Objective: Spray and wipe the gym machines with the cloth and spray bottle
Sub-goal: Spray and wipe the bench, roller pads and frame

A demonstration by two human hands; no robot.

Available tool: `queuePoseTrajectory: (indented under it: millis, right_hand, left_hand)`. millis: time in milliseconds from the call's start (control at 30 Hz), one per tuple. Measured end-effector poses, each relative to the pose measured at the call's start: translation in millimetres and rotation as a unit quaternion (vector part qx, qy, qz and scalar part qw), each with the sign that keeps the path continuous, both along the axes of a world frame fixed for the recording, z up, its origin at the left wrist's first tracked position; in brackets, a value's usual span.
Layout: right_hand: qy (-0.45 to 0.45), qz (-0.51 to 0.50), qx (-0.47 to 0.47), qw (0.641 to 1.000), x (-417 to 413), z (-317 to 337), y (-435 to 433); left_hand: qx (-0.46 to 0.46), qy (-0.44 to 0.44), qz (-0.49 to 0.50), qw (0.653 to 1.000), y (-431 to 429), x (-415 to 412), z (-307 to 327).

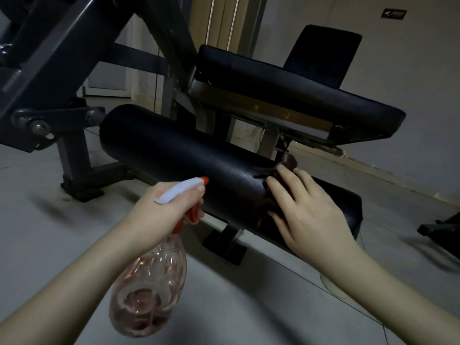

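Observation:
A black padded roller [179, 155] of a gym machine runs across the middle of the view. My right hand [308, 207] presses a dark brown cloth [290, 161] flat against the roller's right end, fingers straight; most of the cloth is hidden under the hand. My left hand [169, 207] grips the neck of a clear spray bottle [149, 290] with a white and orange trigger head, its nozzle pointing at the roller. Pinkish liquid sits low in the bottle.
A black seat pad [298, 90] and a backrest [323, 53] stand behind the roller. The grey steel frame [49, 70] rises at the left. A lower black pad [348, 207] lies under my right hand. Pale tiled floor surrounds the machine.

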State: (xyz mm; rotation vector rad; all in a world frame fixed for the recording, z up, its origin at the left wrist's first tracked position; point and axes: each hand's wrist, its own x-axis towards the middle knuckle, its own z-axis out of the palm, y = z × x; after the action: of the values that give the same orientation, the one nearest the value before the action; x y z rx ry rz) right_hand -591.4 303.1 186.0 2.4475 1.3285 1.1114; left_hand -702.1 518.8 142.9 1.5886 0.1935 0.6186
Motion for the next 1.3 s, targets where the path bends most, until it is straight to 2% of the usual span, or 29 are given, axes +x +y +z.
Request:
queuePoseTrajectory:
  millis: [200,267,400,567,867,1000,1067,1167,1233,1267,1300]
  right_hand:
    - [0.026,-0.011,0.041,0.999,3.7,8.8,54.1]
    - [0.060,-0.003,0.059,0.996,5.6,18.8,86.8]
    - [0.125,0.030,0.026,0.991,12.4,30.9,101.4]
    - [0.105,0.035,-0.023,0.994,7.4,25.4,75.0]
    - [0.149,0.059,-0.032,0.987,15.2,36.6,195.9]
    - [0.172,0.078,-0.010,0.982,24.9,45.5,232.5]
    - [0.240,0.066,0.040,0.968,38.4,54.8,236.2]
    - [0.358,0.031,0.183,0.915,67.0,81.3,231.0]
    - [0.401,0.065,0.301,0.863,75.9,102.3,223.0]
    - [0.413,0.090,0.328,0.845,75.0,107.9,219.8]
    - [0.420,0.113,0.318,0.842,71.0,109.8,216.7]
  left_hand:
    - [0.073,0.022,-0.010,0.997,-0.4,-13.7,2.1]
    - [0.081,0.030,-0.012,0.996,-2.9,-14.2,1.2]
    - [0.066,0.040,-0.002,0.997,-4.3,-8.5,-5.2]
    - [0.005,0.038,0.041,0.998,6.8,-1.4,-11.1]
    - [0.051,0.052,0.059,0.996,12.2,-18.5,-0.2]
    - [0.040,0.057,0.066,0.995,12.5,-25.2,0.0]
    - [0.057,0.057,0.059,0.995,13.3,-31.6,-0.7]
    - [0.073,0.063,0.066,0.993,16.0,-37.7,-1.3]
    - [0.081,0.062,0.068,0.992,19.3,-37.5,-1.3]
    - [0.082,0.064,0.068,0.992,20.9,-36.1,-2.2]
    - [0.079,0.065,0.065,0.993,22.1,-34.1,-3.4]
